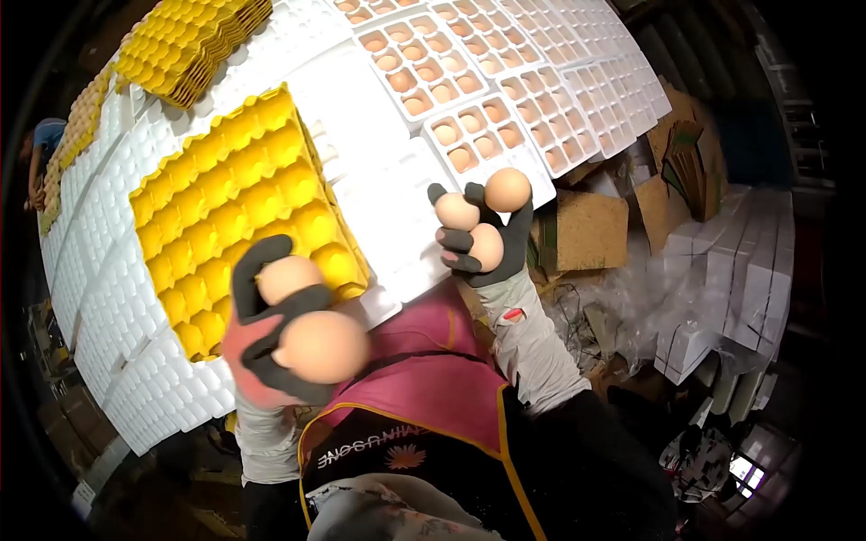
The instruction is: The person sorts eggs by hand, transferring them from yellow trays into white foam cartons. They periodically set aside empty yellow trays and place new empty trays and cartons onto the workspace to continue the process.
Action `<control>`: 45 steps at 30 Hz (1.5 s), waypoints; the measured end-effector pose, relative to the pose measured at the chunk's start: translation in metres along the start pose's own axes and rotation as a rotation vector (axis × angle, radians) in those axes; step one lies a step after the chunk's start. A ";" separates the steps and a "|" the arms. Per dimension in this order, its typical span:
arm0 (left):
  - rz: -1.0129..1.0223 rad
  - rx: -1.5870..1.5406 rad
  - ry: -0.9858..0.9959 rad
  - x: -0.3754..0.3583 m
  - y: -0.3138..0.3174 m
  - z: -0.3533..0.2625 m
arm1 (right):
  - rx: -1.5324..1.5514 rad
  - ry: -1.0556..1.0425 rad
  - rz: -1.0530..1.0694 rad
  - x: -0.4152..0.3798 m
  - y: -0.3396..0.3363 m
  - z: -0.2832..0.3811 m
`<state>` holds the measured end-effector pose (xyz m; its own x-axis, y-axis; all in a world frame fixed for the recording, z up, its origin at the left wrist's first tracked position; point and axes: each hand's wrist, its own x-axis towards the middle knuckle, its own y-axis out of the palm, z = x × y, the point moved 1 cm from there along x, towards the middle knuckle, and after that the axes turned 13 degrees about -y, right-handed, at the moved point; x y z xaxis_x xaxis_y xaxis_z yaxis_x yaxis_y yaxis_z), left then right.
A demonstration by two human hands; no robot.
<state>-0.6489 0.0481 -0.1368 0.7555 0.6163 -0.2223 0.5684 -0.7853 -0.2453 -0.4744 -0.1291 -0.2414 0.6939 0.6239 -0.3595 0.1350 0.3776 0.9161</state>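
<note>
My left hand, in a grey and pink glove, is curled around brown eggs; two show clearly, and a third may be partly hidden behind. It is over the near corner of a yellow egg tray, whose visible cups hold no eggs. In a dark glove, my right hand grips three brown eggs among its fingers and thumb. Just beyond it, a white tray has several eggs in its far cups. A blank white surface lies between my hands.
Several white trays filled with eggs cover the far right of the table. A stack of yellow trays is at the far left. Cardboard, clear plastic and white packs sit at right. Another person is at the left edge.
</note>
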 end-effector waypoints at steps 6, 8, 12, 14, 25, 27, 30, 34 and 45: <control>0.492 0.712 0.396 0.073 0.202 0.057 | -2.009 -0.717 0.083 0.018 -0.133 0.157; 0.517 0.947 0.351 0.099 0.243 0.083 | -2.657 -0.475 0.245 0.029 -0.116 0.171; 0.509 1.099 0.277 0.138 0.265 0.103 | -2.596 -0.507 0.394 0.056 -0.100 0.186; 0.462 0.973 0.232 0.145 0.264 0.095 | -2.081 -0.706 0.282 0.067 -0.083 0.192; 0.150 0.433 0.845 0.124 0.280 0.073 | -1.434 -1.107 0.227 0.105 -0.065 0.176; -0.028 0.641 0.915 0.095 0.171 0.003 | -1.614 -0.730 0.242 0.094 -0.016 0.131; -0.669 0.858 0.317 0.049 0.010 -0.005 | -1.506 -0.132 0.659 0.094 0.022 0.046; -0.649 0.818 -0.801 0.007 -0.133 0.086 | -1.951 0.139 1.107 0.087 0.060 -0.053; -0.754 -0.155 0.387 0.258 -0.245 0.039 | -1.756 -1.061 0.928 0.394 0.307 -0.093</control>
<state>-0.6063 0.4020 -0.1705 0.2000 0.9353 0.2920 0.9798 -0.1906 -0.0605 -0.2250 0.2960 -0.1182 0.2636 0.6804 0.6837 -0.4956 0.7037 -0.5092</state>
